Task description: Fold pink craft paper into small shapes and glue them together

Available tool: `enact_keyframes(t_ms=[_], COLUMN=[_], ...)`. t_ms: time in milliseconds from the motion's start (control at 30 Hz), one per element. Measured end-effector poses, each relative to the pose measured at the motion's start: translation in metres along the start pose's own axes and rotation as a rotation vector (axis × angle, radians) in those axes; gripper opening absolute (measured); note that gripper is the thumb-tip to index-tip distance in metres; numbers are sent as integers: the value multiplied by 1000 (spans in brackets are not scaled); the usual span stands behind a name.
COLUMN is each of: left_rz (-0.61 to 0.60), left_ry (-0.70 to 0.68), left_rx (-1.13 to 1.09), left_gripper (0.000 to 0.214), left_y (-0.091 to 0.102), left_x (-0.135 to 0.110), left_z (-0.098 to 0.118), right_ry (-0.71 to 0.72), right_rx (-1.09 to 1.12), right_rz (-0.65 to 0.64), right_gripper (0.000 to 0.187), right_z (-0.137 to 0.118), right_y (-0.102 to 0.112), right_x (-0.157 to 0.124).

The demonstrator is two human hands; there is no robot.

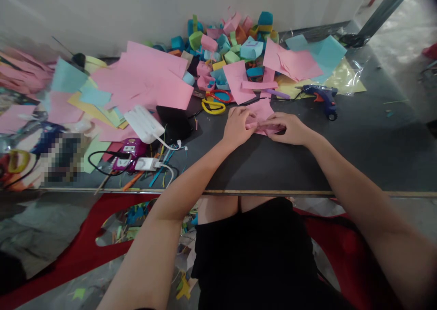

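A pink sheet of paper (262,109) lies on the dark grey table (358,141), partly folded. My left hand (238,127) pinches its left side with curled fingers. My right hand (289,128) presses and pinches the fold on its right side. Both hands meet over the paper near the table's middle. Just beyond them lie yellow scissors (212,106) and red scissors (221,95).
A blue glue gun (322,97) lies at the right. Folded paper boxes (232,41) pile up at the back. Loose pink sheets (150,75) cover the left, with a white power bank (144,124), a charger and cables (146,164). The table's front edge runs below my forearms.
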State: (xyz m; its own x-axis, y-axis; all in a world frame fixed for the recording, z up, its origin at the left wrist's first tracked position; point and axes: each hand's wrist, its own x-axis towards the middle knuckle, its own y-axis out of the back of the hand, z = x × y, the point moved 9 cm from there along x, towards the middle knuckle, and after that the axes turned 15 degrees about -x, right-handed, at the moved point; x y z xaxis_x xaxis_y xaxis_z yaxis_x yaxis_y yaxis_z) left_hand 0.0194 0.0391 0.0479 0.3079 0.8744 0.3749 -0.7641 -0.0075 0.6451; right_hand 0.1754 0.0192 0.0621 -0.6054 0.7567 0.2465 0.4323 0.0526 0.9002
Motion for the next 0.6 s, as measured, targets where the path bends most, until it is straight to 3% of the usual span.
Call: enact_keyframes(t_ms=[133,300,600], left_rz=[-26,-148,-321], left_ry=[0,40,-228], left_rx=[6,24,44], left_gripper=[16,18,25], left_y=[-3,-7,1], left_x=[-1,2,-3], left_z=[3,4,11], right_ry=[32,37,-2], right_rx=[15,-11,-21], right_rz=[4,-3,15], right_gripper=[30,16,15], right_z=[-8,-8,-6], right_y=[2,-2,1], right_x=[-1,-2,-2])
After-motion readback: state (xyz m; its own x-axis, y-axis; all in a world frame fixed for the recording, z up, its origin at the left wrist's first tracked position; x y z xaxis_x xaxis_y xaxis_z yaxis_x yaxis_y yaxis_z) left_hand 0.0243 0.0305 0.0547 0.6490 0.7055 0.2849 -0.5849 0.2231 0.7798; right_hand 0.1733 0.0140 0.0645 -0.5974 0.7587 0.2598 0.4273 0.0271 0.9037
